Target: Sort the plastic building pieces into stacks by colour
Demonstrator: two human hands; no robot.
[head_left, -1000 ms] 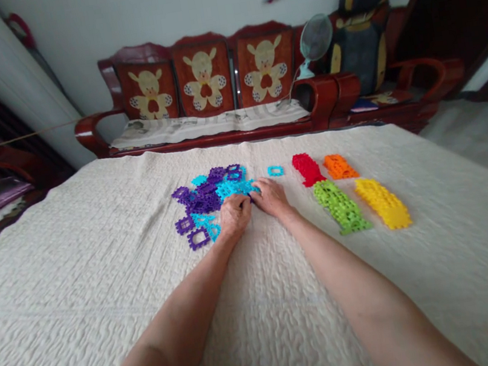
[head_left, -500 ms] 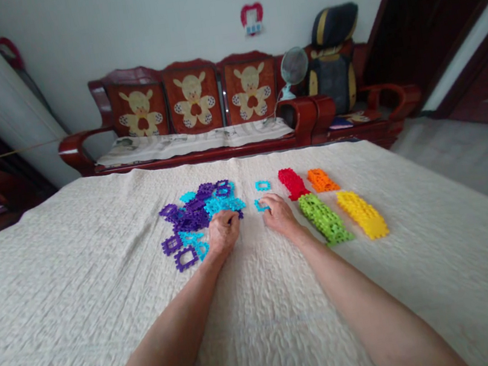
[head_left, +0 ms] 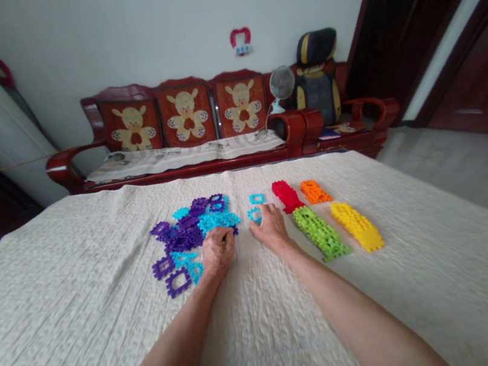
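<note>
My left hand (head_left: 219, 251) is curled closed at the near edge of a mixed pile of toothed plastic building pieces; whatever its fingers hold is hidden. Purple pieces (head_left: 184, 236) and light-blue pieces (head_left: 218, 220) make up that pile. To the right, my right hand (head_left: 271, 228) has its thumb and fingers apart beside a light-blue frame-shaped piece (head_left: 255, 214), at its near right side; I cannot tell whether they touch. Another light-blue frame piece (head_left: 257, 198) lies just beyond it on the quilted cover (head_left: 256, 328).
Right of my hands lie grouped red pieces (head_left: 287, 195), orange pieces (head_left: 315, 191), green pieces (head_left: 320, 233) and yellow pieces (head_left: 357, 226). Past the far table edge stands a wooden sofa (head_left: 187, 170) with bear cushions, plus a small fan (head_left: 282, 83).
The camera view has tilted up slightly, so everything sits lower in the picture. My right hand's thumb and fingers have spread by the nearer light-blue piece. My left hand stays curled by the pile.
</note>
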